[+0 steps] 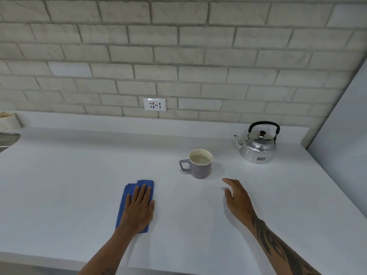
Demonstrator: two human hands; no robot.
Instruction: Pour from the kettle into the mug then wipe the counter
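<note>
A silver kettle [257, 147] with a black handle stands upright at the back right of the white counter [79, 175], spout pointing left. A purple mug [199, 164] holding pale liquid sits left of it, handle to the left. My left hand [139, 207] lies flat, fingers spread, pressing on a folded blue cloth [124, 203] on the counter, left of and nearer than the mug. My right hand [237, 197] hovers open just above the counter, in front of and right of the mug, holding nothing.
A brick-tiled wall runs behind the counter with a white power socket [155, 104] above the upstand. A pale wall [341, 126] closes the right side. At the far left edge a pale container [8, 121] and a grey metal edge [9, 138] show partly.
</note>
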